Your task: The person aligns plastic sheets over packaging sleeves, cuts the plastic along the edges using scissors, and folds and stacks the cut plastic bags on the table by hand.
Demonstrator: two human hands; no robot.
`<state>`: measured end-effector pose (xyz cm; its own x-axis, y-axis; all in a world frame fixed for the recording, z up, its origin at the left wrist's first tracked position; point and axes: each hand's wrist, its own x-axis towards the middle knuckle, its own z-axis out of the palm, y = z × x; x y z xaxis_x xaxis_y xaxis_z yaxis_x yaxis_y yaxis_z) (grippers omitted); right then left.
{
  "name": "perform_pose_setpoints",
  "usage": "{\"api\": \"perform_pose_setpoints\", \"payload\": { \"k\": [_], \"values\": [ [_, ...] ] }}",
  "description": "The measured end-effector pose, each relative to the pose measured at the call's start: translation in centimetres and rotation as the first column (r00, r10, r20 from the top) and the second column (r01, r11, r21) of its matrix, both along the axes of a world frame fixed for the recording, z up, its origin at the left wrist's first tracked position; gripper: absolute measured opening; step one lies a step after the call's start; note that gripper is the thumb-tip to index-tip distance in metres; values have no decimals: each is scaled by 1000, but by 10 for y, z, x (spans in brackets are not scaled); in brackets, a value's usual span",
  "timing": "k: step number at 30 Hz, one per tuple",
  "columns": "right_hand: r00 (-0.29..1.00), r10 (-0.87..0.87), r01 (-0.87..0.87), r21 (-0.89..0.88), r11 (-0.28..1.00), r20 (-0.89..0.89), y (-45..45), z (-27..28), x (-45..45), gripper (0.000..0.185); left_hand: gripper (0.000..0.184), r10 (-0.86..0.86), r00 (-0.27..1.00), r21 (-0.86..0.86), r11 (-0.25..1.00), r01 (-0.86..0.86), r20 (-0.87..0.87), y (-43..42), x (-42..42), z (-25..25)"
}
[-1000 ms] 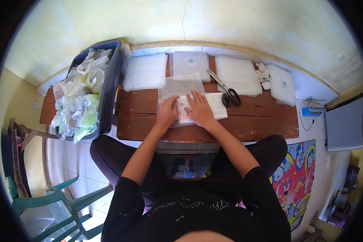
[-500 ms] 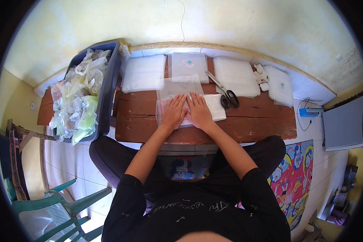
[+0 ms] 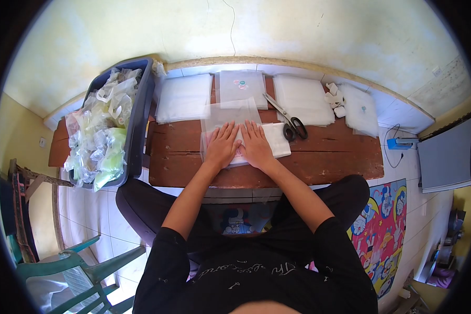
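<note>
My left hand (image 3: 222, 145) and my right hand (image 3: 255, 145) lie flat side by side, fingers stretched forward, pressing on a translucent plastic bag (image 3: 230, 109). A pinkish patch shows through the bag beside my left fingers. From under my right hand a folded white cloth or sheet (image 3: 277, 140) reaches to the right; its material is hard to make out. Scissors with black handles (image 3: 295, 128) rest just beyond it, blades spread a little and pointing away from me. Neither hand grips anything.
On the wooden table (image 3: 340, 159) are stacks of clear plastic bags (image 3: 184, 98), (image 3: 302, 99), a bag with printed spots (image 3: 240, 86), and small white rolled pieces (image 3: 335, 99). A dark bin (image 3: 141, 112) of crumpled plastic stands left, near a green chair (image 3: 94, 269).
Both hands stay flat on the bag, with hardly any shift. The whole view has tilted slightly, moving the table items a few pixels left and down.
</note>
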<state>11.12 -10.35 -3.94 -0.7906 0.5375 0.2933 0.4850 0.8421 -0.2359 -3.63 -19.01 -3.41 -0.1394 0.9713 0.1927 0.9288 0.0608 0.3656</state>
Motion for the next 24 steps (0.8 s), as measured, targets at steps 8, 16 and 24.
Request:
{"api": "perform_pose_setpoints", "payload": {
  "k": [8, 16, 24],
  "values": [
    [999, 7, -8, -22, 1000, -37, -2, -3, 3, 65, 57, -10, 999, -25, 1000, 9, -43, 0, -2, 2],
    [998, 17, -19, -37, 999, -55, -1, -2, 4, 63, 53, -11, 999, -15, 1000, 11, -43, -1, -1, 3],
    [998, 25, -30, -87, 996, -58, 1, -2, 4, 62, 50, 1, 994, 2, 1000, 0, -111, 0, 0, -2]
  ]
}}
